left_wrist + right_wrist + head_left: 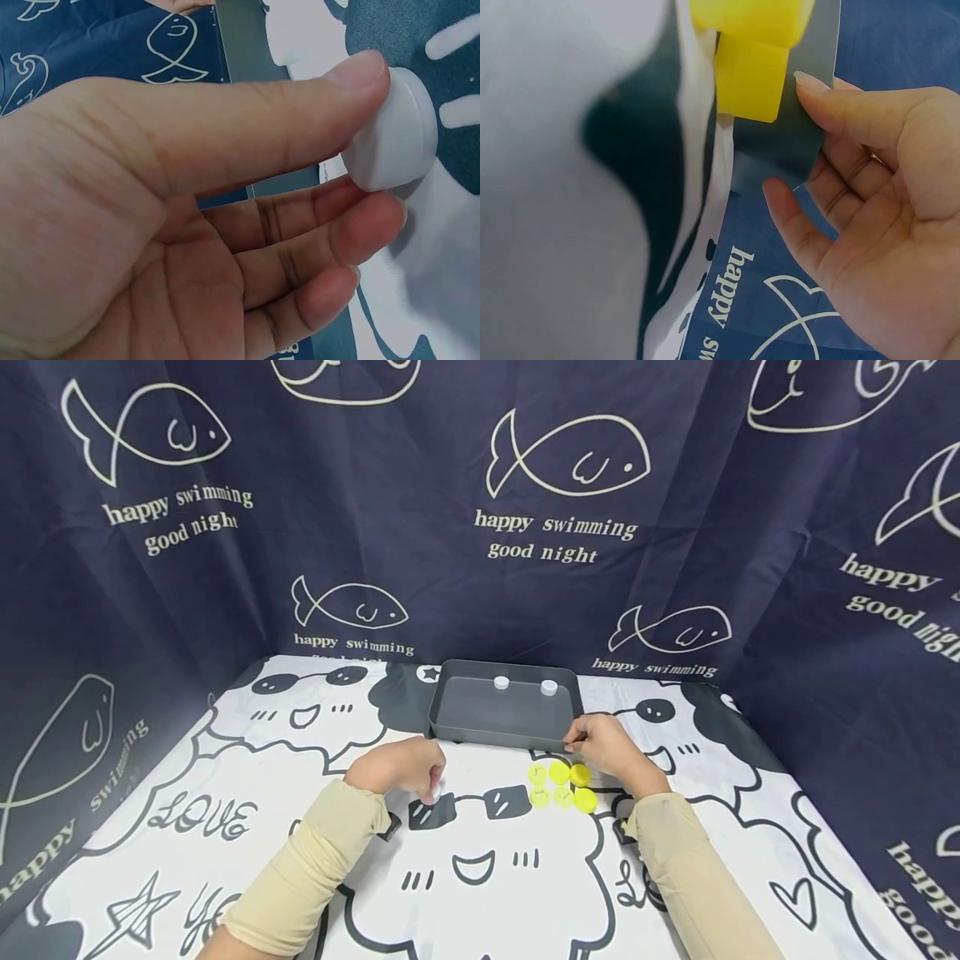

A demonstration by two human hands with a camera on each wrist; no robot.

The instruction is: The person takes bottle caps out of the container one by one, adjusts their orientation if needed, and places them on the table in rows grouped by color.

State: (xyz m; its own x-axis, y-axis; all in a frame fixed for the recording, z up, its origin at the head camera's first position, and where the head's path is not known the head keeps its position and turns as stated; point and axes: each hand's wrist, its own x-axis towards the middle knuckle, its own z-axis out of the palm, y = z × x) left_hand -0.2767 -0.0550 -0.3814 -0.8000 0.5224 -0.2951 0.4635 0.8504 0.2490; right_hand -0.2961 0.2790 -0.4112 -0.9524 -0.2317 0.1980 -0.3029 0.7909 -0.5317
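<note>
My left hand (401, 767) is low over the cloth, left of the yellow caps. In the left wrist view its thumb and index side pinch a white bottle cap (401, 135) by the edge, and the other fingers curve loosely beneath. At the near right corner of a dark grey tray (487, 706), my right hand (603, 745) grips the wall. The right wrist view has the thumb on one side of that wall (776, 150) and fingers behind it. Inside the tray lie two white caps, a left one (501, 682) and a right one (549, 687).
Several yellow caps (562, 797) sit in two rows on the cloth, just in front of the tray's right part. A white cloth (465, 910) with black cartoon drawings covers the table. Dark blue curtains (435, 527) with fish prints hang behind and at both sides.
</note>
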